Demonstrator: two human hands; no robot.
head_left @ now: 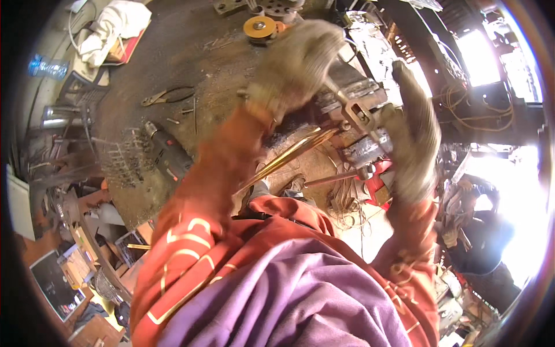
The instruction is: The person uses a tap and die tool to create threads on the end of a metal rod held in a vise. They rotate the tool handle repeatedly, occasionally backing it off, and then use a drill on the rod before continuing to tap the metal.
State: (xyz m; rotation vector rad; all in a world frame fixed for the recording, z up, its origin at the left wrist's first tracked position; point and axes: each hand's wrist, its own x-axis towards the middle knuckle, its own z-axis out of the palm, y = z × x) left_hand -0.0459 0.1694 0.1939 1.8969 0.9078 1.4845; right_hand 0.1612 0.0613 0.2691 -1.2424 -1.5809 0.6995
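Both my hands wear pale work gloves, smeared by motion. My left hand (300, 63) is closed round the far handle of a tap wrench (359, 114), a metal bar with a slotted middle. At the wrench's other end is my right hand (415, 136), fingers bent around it, though blur hides the exact grip. Beneath the wrench stands a bench vise (370, 151) with worn metal jaws. Long brass-coloured bars (292, 151) slant from the vise toward my body; whether the jaws clamp them is hidden. The vise's handle rod (332, 178) sticks out below.
An angle grinder with an orange disc (260, 27) lies at the bench's far side. Pliers (167, 96), a power drill (169, 151) and several small metal pieces (128, 155) lie left. A white cloth (118, 29) and plastic bottle (47, 67) are far left. Cables (480, 113) hang right.
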